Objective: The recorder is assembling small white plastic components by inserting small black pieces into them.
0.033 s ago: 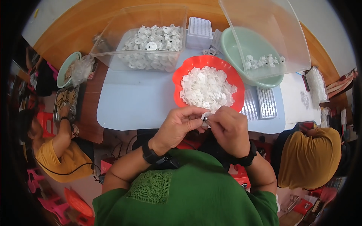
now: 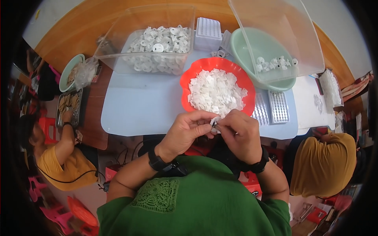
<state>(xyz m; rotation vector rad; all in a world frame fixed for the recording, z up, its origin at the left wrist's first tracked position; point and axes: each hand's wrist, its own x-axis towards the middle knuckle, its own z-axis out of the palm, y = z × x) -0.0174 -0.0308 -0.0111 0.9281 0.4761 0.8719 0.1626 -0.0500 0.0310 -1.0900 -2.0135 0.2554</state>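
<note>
It's a workshop — a clear bin [image 2: 118, 65] holds heaped white parts [image 2: 159, 39], a co-worker [image 2: 71, 161] sits nearby.

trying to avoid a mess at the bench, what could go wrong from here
The small white part could slip from the fingertip grip of the left hand and right hand. They are close to the red bowl, so a dropped part might get lost among its loose white pieces. The bowl is heaped, so a knock from either hand might spill some pieces onto the blue tabletop.
</note>
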